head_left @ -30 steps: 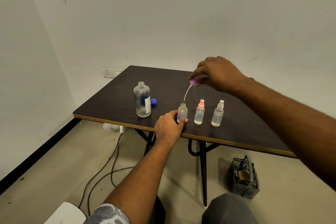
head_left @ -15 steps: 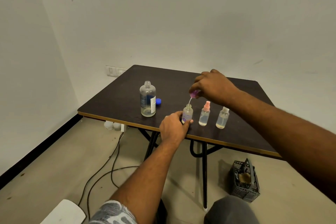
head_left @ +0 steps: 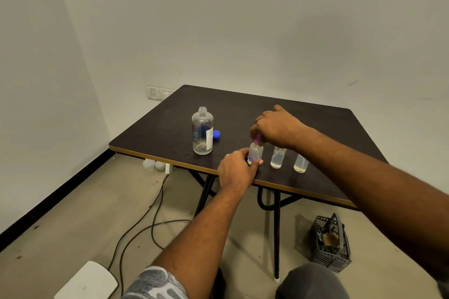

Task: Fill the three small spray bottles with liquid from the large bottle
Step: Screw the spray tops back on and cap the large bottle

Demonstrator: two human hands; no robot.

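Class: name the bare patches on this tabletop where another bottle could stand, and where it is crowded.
Bare: the far half of the table, behind the large bottle and right hand; also the near left corner beside that bottle. Crowded: the front edge, where the left hand and three small spray bottles sit close.

Purple cap (head_left: 258,139) at sm. bottle (head_left: 255,153) mouth

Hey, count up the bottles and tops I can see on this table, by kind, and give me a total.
large bottle: 1
small spray bottles: 3
blue cap: 1
purple spray top: 1
Total: 6
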